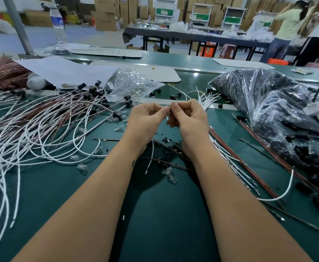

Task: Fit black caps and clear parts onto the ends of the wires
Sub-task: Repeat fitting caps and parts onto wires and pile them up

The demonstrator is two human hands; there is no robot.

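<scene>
Both hands are working together just above the middle of the green table (pixel 155 214), fingertips meeting at one small spot. The left hand (pixel 147 118) is curling its fingers (pixel 165 110) into a pinch, and the right hand (pixel 188 116) is doing the same from the other side, so the two pinches are touching tip to tip. What sits between them is tiny and mostly hidden; it looks like a wire end meeting a small part, but which hand holds which I cannot tell. A thin white wire (pixel 151 157) is hanging down below the hands towards the near side, so its long axis is running roughly near-to-far, with its upper end seeming to rise into the pinch. Neither hand is nearer to that end; the joint lies right between them.

The finished wires with black caps (pixel 98 91) are lying to the far left, bare white wires (pixel 207 99) just right of the hands, and the bag of black caps (pixel 268 103) well to the right. Loose clear parts (pixel 82 167) are scattered near left.
</scene>
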